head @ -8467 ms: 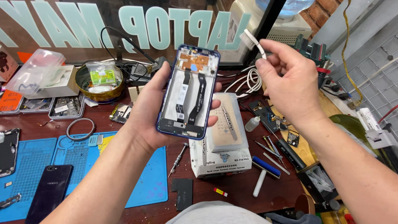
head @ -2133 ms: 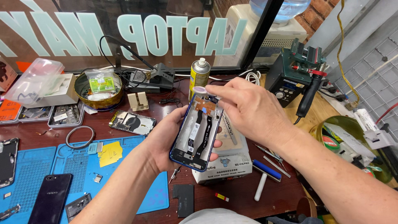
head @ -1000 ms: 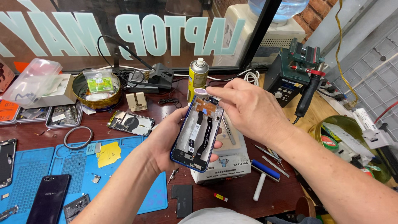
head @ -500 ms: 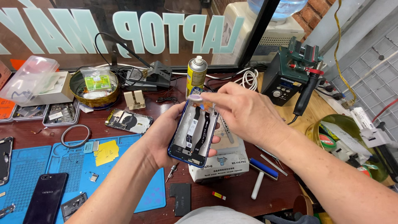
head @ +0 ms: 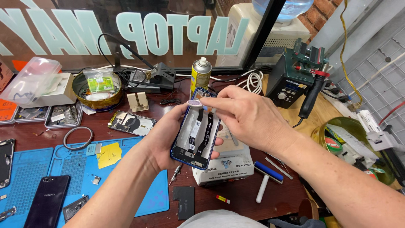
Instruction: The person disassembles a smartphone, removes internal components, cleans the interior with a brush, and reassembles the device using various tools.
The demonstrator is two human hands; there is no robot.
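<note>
While a dark phone lies face up on the blue mat at far left, a yellow note sits further along, and behind it an opened phone back rests on the dark red worktop. Centre stage, the left hand wraps around an opened blue phone frame, held up above the worktop with its insides facing the camera. Behind stands a yellow spray can. From the right, the right hand pinches a small pale film at the frame's top edge. Below sits a white box-shaped device, and far right a soldering station.
</note>
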